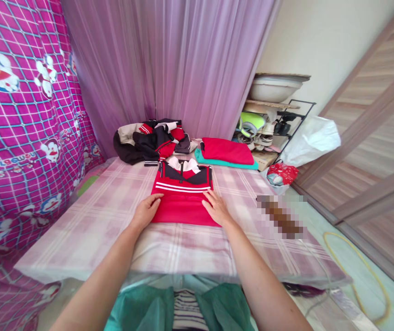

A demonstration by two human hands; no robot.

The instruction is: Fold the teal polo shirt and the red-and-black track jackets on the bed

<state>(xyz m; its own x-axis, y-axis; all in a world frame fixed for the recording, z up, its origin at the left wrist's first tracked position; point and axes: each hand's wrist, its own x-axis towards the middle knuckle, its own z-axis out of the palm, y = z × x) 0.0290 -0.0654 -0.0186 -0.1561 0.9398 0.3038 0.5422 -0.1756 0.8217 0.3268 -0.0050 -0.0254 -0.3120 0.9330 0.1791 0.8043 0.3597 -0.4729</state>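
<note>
A red jacket (183, 209) with a dark collar area, white stripes and a zip lies folded into a compact rectangle on the table, its collar toward the far side. My left hand (147, 210) rests at the jacket's left edge, fingertips on the red cloth. On the right side, my right hand (216, 208) lies flat with its fingers spread over the fabric, just below the white stripes. Both hands are open and grip nothing.
A plaid cloth covers the table (93, 230). Behind the jacket sits a heap of dark and red clothes (155, 140); right of it, folded red and teal garments (227, 152). A pixelated brown item (281, 218) lies at right. Beyond stands a shoe rack (293, 119).
</note>
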